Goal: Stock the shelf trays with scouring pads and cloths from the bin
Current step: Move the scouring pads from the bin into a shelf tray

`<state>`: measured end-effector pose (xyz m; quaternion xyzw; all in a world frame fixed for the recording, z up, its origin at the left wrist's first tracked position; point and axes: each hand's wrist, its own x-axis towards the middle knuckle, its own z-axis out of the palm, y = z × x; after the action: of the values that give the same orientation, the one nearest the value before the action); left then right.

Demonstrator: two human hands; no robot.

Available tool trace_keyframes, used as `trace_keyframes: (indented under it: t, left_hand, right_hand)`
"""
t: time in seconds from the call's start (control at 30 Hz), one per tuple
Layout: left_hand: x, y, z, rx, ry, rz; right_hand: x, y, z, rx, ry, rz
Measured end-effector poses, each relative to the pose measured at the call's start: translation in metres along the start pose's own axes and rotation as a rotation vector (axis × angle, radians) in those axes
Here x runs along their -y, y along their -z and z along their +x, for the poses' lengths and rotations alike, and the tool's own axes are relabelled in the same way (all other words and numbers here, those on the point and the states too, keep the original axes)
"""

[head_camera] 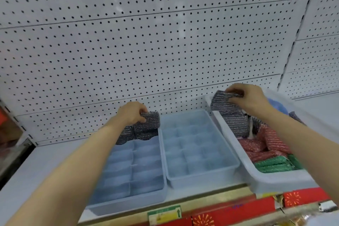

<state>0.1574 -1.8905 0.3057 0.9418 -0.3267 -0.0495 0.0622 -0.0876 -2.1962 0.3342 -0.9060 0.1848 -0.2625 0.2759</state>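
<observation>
**Both hands on silver pads, trays barely begun**

Both hands are busy at the far side of the shelf. Her or his left hand (133, 112) curls over a silver scouring pad (148, 123) and sets it into the far row of the left tray (128, 202); a second silver pad (124, 136) already stands just beside it, to the left. The right hand (245, 97) pinches another silver pad (222, 102), lifted at the far end of the bin (275, 181) on the right.

By my reckoning the job has hardly started. Only that far row of the left tray holds anything; its nearer compartments look bare, and the middle tray (198, 178) shows nothing in any cell. Left in the bin are more silver pads, a heap of red pads (260, 145) and green pads (275, 166) at the near end.

Room is fair. A pegboard wall (165, 42) rises right behind the trays, so the far row is the tight spot. Tray and bin rims touch or nearly so, leaving no gap between. Above the trays the air is open, and the bin overhangs the shelf's near edge slightly.
</observation>
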Motion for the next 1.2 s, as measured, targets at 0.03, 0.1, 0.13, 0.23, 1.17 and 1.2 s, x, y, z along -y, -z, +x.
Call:
trace_keyframes:
  t: [0.03, 0.1, 0.13, 0.23, 1.17, 1.2]
  left_hand:
    - [0.005, -0.006, 0.001, 0.011, 0.004, 0.009]
    - [0.014, -0.017, 0.004, 0.0, 0.014, 0.014]
    - [0.018, -0.02, 0.006, -0.015, 0.017, 0.018]
    - [0.027, -0.019, 0.01, -0.06, 0.014, 0.061]
    - [0.107, -0.079, -0.002, -0.065, -0.107, -0.361]
    - [0.107, -0.078, -0.003, -0.073, -0.085, -0.401]
  right_hand:
    - [0.014, -0.009, 0.0, 0.006, 0.017, 0.022]
    - [0.041, -0.032, -0.001, 0.043, 0.065, 0.054]
    - [0.053, -0.045, -0.003, 0.066, 0.095, 0.062]
    - [0.079, -0.083, -0.006, 0.132, 0.131, 0.096]
    - [0.145, -0.273, 0.03, 0.268, 0.203, 0.019]
    - [0.144, -0.277, 0.03, 0.254, 0.188, 0.039]
